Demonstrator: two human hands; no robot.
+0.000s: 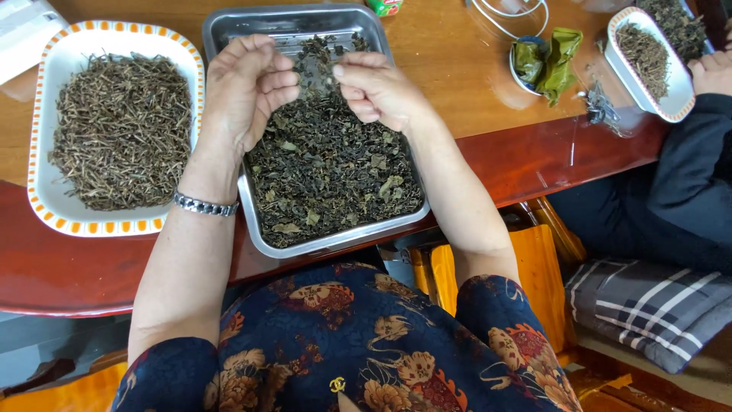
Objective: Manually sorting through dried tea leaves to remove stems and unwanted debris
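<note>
A metal tray (229,30) in front of me holds a heap of dark dried leaves (328,175). Both hands hover over its far half. My left hand (244,88), with a metal bracelet at the wrist, has its fingers curled together above the leaves. My right hand (377,91) is half closed, thumb and fingertips pinched on a small bit of dried leaf. The two hands nearly touch at the fingertips. To the left stands a white dish with an orange-patterned rim (46,206), filled with thin brown dried stems (122,133).
The trays stand on a glossy reddish wooden table (534,152). At the back right are a small bowl with green leaf wrapping (549,61), a white cable, and another orange-rimmed dish of stems (648,53). Another person in dark sleeves (686,191) sits at the right.
</note>
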